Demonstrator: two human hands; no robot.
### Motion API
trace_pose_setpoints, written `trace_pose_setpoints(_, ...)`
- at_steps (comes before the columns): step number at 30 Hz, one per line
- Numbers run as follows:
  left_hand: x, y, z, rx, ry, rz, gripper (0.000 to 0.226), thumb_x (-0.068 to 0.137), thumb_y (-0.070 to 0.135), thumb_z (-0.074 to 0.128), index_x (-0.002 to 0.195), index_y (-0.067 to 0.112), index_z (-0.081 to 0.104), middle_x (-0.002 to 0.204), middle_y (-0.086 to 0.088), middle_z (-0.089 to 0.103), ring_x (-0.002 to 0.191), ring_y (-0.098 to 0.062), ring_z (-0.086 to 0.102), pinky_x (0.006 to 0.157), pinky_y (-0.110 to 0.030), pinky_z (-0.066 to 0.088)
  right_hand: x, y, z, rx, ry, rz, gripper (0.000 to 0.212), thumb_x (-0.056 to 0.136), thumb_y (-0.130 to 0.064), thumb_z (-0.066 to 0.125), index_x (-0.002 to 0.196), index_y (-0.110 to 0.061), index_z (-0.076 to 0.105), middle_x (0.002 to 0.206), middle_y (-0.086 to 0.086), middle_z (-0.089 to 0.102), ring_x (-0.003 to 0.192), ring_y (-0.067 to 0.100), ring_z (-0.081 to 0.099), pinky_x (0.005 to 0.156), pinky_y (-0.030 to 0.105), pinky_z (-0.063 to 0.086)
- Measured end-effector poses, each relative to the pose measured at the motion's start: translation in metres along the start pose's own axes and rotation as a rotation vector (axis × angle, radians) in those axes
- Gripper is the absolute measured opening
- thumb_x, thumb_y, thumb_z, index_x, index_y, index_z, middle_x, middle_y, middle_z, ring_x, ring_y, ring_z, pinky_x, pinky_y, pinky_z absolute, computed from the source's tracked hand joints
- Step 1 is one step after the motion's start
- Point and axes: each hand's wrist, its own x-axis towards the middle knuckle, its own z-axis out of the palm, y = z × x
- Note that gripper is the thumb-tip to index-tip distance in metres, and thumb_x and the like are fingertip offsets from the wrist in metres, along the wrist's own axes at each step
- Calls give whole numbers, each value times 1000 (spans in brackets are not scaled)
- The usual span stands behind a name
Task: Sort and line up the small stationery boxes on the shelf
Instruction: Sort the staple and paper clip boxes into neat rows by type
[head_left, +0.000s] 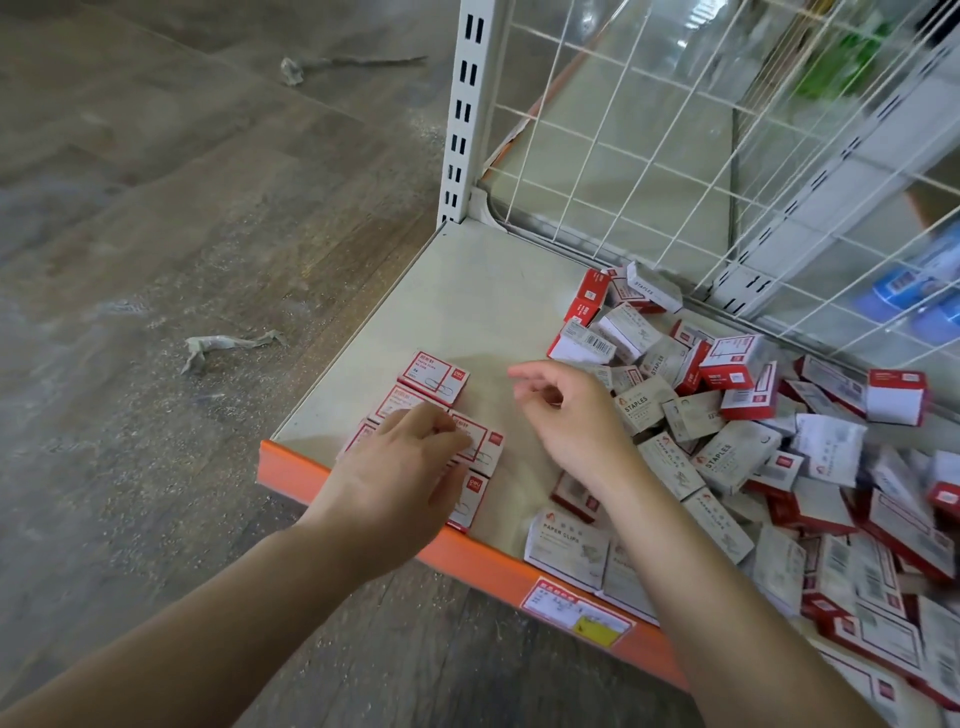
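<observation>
Several red-and-white paper clip boxes lie flat in neat rows at the front left corner of the pale shelf. My left hand rests on that group, its curled fingertips touching one box in the row. My right hand hovers just right of the rows, fingers loosely curled, holding nothing. A jumbled pile of staples and paper clip boxes, beige and red, covers the right part of the shelf.
The shelf has an orange front edge with a price label. A white slotted upright and a wire grid back bound it. Crumpled paper scraps lie on the wooden floor to the left.
</observation>
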Motion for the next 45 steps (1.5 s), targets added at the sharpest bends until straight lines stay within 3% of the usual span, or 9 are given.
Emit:
trace_pose_setpoints(3, 3, 11, 3, 16, -21, 38, 27, 78, 22, 55, 99, 16, 71, 99, -2, 65, 87, -27, 65, 64, -39, 57, -7, 9, -13, -15, 120, -23, 27, 87, -3, 53, 103, -18, 67, 86, -14, 61, 80, 1, 55, 70, 1, 38)
trace_pose_setpoints(7, 7, 27, 9, 66, -60, 22, 38, 97, 33, 36, 133, 28, 47, 136, 10, 40, 126, -11, 37, 98, -26, 38, -14, 20, -29, -163, 270, -39, 31, 85, 3, 53, 109, -13, 65, 102, 3, 56, 89, 12, 54, 78, 16, 40)
trace_pose_setpoints(10, 13, 35, 9, 90, -95, -14, 39, 98, 35, 32, 135, 29, 45, 137, 12, 38, 126, -8, 34, 100, -24, 36, -12, 26, -38, -333, 258, -30, 40, 88, -1, 53, 126, -11, 55, 121, 6, 51, 110, 18, 50, 95, 28, 41)
trace_pose_setpoints(13, 17, 38, 8, 93, -87, -42, 35, 98, 33, 33, 127, 27, 53, 128, 10, 45, 118, -9, 40, 94, -25, 40, -6, 29, -38, -406, 196, -24, 43, 88, -4, 53, 131, -10, 49, 126, 6, 52, 117, 21, 48, 101, 38, 40)
trace_pose_setpoints(24, 19, 38, 6, 24, -72, -71, 34, 97, 28, 39, 128, 27, 54, 126, 11, 48, 118, -8, 43, 93, -22, 38, -2, 27, -37, -368, 206, 56, 34, 88, -10, 58, 123, -12, 57, 122, 7, 48, 102, 21, 55, 93, 36, 45)
trace_pose_setpoints(29, 17, 37, 4, -26, -22, -139, 33, 95, 28, 44, 127, 26, 53, 127, 9, 50, 118, -11, 45, 89, -23, 39, -10, 23, -41, -250, 247, 33, 34, 89, -8, 57, 123, -13, 57, 119, 6, 48, 97, 13, 54, 85, 19, 42)
trace_pose_setpoints(38, 21, 50, -3, -123, -10, -245, 39, 95, 27, 45, 134, 24, 46, 132, 6, 51, 120, -14, 46, 96, -28, 39, -43, 8, -57, -159, 8, 23, 28, 90, -10, 56, 117, -17, 62, 107, -9, 54, 94, 1, 53, 88, 16, 41)
trace_pose_setpoints(43, 17, 64, -5, -219, -100, -195, 39, 97, 29, 42, 135, 25, 45, 129, 7, 55, 112, -10, 52, 81, -16, 38, -58, -3, -64, 72, -5, 62, 24, 90, -10, 56, 108, -23, 64, 92, -19, 61, 83, -10, 57, 71, 5, 46)
trace_pose_setpoints(45, 16, 67, -6, -309, -102, -210, 35, 97, 26, 43, 131, 25, 49, 123, 9, 59, 97, -4, 52, 68, -7, 36, -62, -5, -64, 147, 19, 68, 23, 90, -9, 57, 104, -25, 65, 90, -19, 62, 82, -9, 59, 75, 8, 49)
